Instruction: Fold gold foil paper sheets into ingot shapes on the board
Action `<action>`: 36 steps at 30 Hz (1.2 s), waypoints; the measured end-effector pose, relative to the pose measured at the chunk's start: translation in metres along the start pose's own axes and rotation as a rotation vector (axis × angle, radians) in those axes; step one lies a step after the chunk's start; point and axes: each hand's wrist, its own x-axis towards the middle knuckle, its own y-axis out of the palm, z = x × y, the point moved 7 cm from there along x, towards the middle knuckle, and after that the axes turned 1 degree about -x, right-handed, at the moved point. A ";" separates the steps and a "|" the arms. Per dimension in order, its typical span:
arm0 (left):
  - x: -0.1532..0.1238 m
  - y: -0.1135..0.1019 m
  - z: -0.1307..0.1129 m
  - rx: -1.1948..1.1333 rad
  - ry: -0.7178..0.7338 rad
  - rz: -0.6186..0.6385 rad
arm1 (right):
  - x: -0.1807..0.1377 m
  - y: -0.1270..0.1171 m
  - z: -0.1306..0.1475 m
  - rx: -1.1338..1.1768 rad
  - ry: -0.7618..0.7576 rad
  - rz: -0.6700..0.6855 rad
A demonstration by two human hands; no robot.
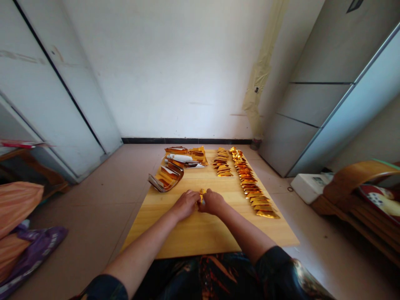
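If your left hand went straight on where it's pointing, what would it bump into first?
Most likely the small gold foil piece, which the left hand seems to touch, then the right hand just beyond; depth is hard to judge.

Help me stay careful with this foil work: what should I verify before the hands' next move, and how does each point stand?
1. Left hand at the gold piece: ok.
2. Right hand at it too, from the other side: ok.
3. Gold piece's folds crisp: cannot tell; fingers cover much of it.
4. Right forearm clear of the long row: ok, bare table shows between.
5. Near stack lying flat: not ok, it curls up.
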 end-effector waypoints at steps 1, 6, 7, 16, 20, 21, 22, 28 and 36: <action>0.001 -0.001 0.002 -0.014 0.002 0.009 | -0.002 0.001 0.001 0.002 0.016 -0.018; 0.003 -0.005 0.003 -0.012 0.021 0.025 | -0.008 0.006 -0.002 0.045 0.022 -0.086; 0.002 -0.005 0.002 -0.006 0.023 0.027 | -0.009 0.007 -0.004 0.046 0.012 -0.095; 0.005 -0.005 -0.004 0.153 -0.016 0.018 | -0.011 0.000 -0.022 0.037 -0.129 -0.062; 0.010 -0.002 -0.001 0.112 0.020 0.007 | -0.014 -0.004 -0.026 0.034 -0.157 -0.033; 0.010 -0.001 0.000 0.102 0.026 -0.003 | -0.014 -0.005 -0.027 0.034 -0.160 -0.029; 0.010 -0.001 0.001 0.093 0.027 -0.017 | -0.014 -0.005 -0.027 0.036 -0.162 -0.027; 0.010 -0.002 0.004 0.075 -0.029 -0.062 | -0.014 -0.006 -0.027 0.046 -0.176 -0.033; 0.018 0.001 0.005 -0.011 -0.016 -0.089 | -0.012 0.002 -0.031 0.075 -0.144 -0.090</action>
